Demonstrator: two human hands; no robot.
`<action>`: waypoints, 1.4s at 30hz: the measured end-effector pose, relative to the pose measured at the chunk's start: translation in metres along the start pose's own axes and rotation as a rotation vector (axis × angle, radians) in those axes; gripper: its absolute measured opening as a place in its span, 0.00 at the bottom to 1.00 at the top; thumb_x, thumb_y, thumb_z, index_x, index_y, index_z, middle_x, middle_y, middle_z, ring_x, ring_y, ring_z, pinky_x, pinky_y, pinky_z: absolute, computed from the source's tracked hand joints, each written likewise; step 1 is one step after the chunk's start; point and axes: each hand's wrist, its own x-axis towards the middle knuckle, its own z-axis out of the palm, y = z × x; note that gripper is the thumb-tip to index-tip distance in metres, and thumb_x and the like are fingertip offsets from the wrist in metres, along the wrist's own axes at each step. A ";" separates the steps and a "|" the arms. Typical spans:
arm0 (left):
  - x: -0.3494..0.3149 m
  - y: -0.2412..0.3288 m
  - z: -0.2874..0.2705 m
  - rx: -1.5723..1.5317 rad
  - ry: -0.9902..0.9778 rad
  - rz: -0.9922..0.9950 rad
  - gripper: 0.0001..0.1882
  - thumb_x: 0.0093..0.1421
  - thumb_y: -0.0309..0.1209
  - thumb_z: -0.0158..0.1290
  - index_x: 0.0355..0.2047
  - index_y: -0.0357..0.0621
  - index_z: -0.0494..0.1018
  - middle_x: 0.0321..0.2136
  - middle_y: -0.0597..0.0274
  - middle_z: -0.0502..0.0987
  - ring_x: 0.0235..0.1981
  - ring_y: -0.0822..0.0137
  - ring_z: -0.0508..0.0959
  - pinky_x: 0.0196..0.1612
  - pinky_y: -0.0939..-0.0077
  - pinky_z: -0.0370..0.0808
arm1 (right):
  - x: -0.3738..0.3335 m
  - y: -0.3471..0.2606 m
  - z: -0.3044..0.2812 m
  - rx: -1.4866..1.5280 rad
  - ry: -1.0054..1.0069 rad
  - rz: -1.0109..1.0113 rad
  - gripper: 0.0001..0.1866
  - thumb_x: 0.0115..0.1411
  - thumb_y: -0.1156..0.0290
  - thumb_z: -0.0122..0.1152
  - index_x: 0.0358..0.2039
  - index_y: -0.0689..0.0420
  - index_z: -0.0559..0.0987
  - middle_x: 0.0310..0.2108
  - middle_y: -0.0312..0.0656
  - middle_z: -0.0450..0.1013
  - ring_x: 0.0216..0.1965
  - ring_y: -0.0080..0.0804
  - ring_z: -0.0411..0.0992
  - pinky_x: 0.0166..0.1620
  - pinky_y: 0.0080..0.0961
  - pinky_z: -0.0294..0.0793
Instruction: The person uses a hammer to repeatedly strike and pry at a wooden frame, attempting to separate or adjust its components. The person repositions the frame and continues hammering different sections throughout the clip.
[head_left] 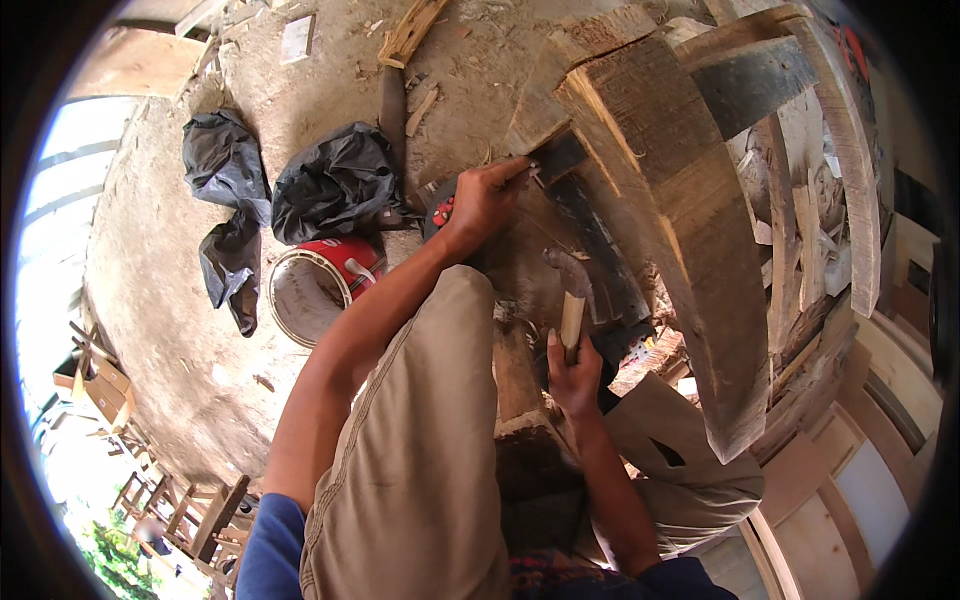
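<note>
My right hand (575, 380) is closed around the wooden handle of a hammer (572, 315), its dark curved head pointing away from me. My left hand (487, 205) reaches farther out, its fingers pinched together at a small thing by the edge of a dark strip (562, 155). What the fingertips hold is too small to make out. Just right of both hands stands a thick, rough wooden beam (655, 150), joined to other boards. The hammer head is apart from the beam and from my left hand.
Left of my arm lie a red bucket (345, 262) on its side and crumpled black plastic bags (335, 185). A split wood piece (412, 30) lies at the far side. Curved boards (845, 160) rise at the right. My bent knee (465, 290) sits between my arms.
</note>
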 end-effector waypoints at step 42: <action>0.008 -0.005 0.000 0.189 -0.069 0.191 0.10 0.58 0.28 0.60 0.41 0.47 0.83 0.37 0.56 0.84 0.34 0.53 0.84 0.34 0.64 0.81 | 0.059 -0.037 0.014 -0.194 0.081 -0.425 0.16 0.63 0.63 0.66 0.38 0.64 0.75 0.26 0.57 0.75 0.29 0.61 0.76 0.30 0.46 0.74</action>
